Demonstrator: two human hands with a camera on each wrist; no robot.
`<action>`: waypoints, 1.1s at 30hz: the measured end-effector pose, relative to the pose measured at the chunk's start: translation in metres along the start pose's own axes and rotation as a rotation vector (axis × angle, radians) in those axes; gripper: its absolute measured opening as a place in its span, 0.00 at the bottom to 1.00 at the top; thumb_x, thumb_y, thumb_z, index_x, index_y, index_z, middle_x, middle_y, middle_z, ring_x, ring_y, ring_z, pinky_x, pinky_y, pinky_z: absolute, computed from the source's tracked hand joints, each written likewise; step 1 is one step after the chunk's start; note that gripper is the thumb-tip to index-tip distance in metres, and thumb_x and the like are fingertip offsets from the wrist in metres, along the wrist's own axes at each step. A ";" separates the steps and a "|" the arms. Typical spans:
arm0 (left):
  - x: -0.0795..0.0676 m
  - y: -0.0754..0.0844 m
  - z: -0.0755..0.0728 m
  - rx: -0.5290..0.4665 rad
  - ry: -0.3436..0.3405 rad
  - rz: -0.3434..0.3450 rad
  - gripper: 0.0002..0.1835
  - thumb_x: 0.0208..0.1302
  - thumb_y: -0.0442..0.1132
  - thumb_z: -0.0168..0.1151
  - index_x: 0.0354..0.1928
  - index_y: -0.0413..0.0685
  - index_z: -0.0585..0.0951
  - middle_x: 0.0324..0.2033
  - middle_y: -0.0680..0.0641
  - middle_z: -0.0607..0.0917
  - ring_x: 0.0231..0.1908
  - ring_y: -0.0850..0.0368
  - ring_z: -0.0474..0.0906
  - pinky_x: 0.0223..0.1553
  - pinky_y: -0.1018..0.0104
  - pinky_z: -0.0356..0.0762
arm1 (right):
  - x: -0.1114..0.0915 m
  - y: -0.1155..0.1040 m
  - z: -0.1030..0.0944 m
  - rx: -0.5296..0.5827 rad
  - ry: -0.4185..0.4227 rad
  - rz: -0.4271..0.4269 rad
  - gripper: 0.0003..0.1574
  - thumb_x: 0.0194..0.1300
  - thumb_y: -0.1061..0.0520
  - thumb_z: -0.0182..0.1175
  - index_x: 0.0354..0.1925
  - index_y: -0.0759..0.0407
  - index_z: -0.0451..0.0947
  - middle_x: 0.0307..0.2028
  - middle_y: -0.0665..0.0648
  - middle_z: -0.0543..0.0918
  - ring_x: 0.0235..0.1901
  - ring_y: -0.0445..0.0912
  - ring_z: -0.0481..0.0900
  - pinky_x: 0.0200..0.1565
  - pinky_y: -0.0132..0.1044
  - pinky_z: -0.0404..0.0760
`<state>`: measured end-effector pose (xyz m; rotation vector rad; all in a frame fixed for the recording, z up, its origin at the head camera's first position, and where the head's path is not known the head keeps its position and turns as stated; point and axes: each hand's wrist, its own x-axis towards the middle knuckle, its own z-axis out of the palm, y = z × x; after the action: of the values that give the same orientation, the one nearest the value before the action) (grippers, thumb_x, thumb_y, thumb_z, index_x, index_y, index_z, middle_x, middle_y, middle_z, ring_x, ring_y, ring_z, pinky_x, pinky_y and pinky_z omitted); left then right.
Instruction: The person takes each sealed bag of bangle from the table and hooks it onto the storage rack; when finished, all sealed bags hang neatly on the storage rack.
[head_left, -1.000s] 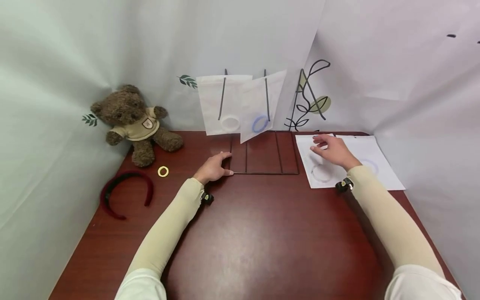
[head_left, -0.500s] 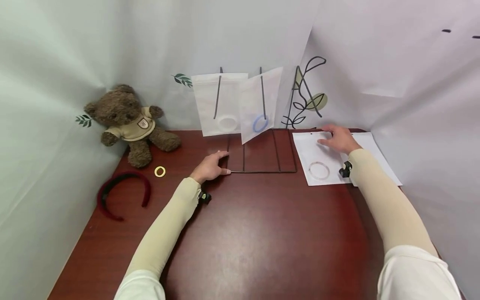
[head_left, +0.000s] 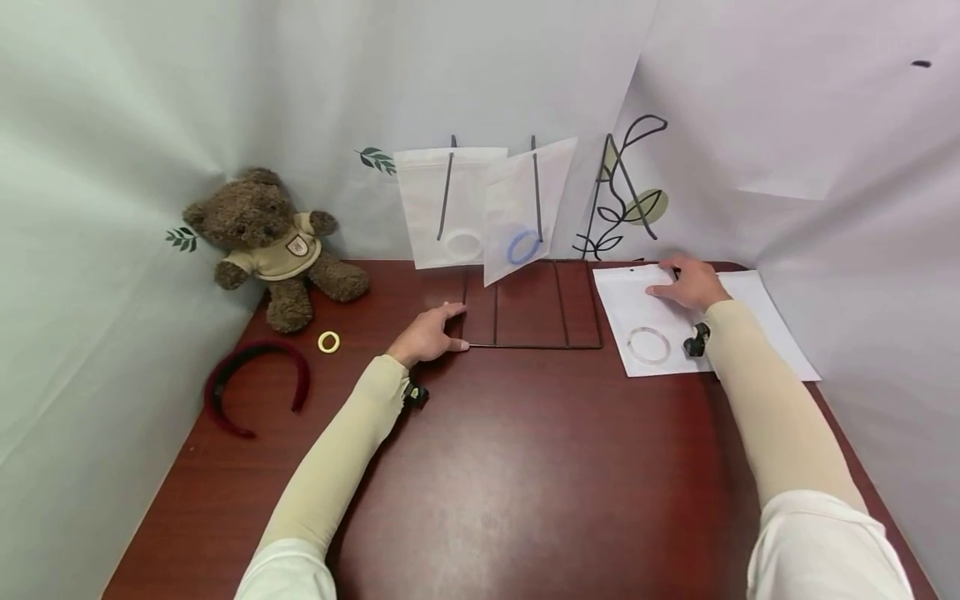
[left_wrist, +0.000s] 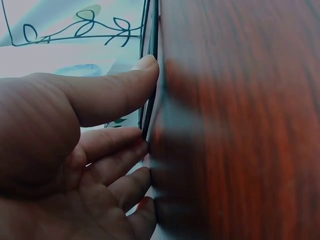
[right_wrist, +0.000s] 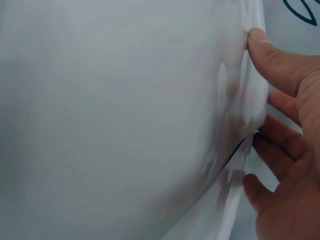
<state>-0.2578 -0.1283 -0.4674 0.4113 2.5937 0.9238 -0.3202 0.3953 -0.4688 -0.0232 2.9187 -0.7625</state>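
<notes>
My left hand (head_left: pixel 429 335) rests at the front left corner of the black wire rack (head_left: pixel 585 345), its thumb on the front wire and its fingers stretched along the side. My right hand (head_left: pixel 693 283) pinches the top edge of a translucent bag (right_wrist: pixel 125 110), thumb in front and fingers behind. This bag holds a clear bangle (head_left: pixel 648 345). A second flat bag (head_left: pixel 772 333) lies to its right, partly hidden by my arm. Two bags hang from the rack's hooks, one with a white bangle (head_left: pixel 463 244), one with a blue bangle (head_left: pixel 522 247).
At the rack's right, a third hook (head_left: pixel 636 196) stands without a bag. A teddy bear (head_left: pixel 281 258) sits at the back left. A yellow ring (head_left: pixel 328 342) and a dark red headband (head_left: pixel 300 379) lie on the brown table (head_left: pixel 525 467). White cloth surrounds the table.
My right hand has moved right and back from above the clear-bangle bag to its top edge. My left hand stays on the rack.
</notes>
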 end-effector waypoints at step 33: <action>0.000 0.002 0.000 0.008 0.001 0.006 0.43 0.69 0.41 0.73 0.82 0.48 0.65 0.83 0.40 0.60 0.84 0.44 0.49 0.83 0.47 0.53 | -0.030 -0.015 0.005 0.007 -0.076 -0.102 0.39 0.65 0.41 0.75 0.65 0.62 0.81 0.57 0.69 0.83 0.50 0.58 0.77 0.53 0.54 0.76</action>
<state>-0.2576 -0.1273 -0.4661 0.4205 2.5990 0.9158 -0.2901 0.3808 -0.4621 -0.1971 2.8614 -0.7692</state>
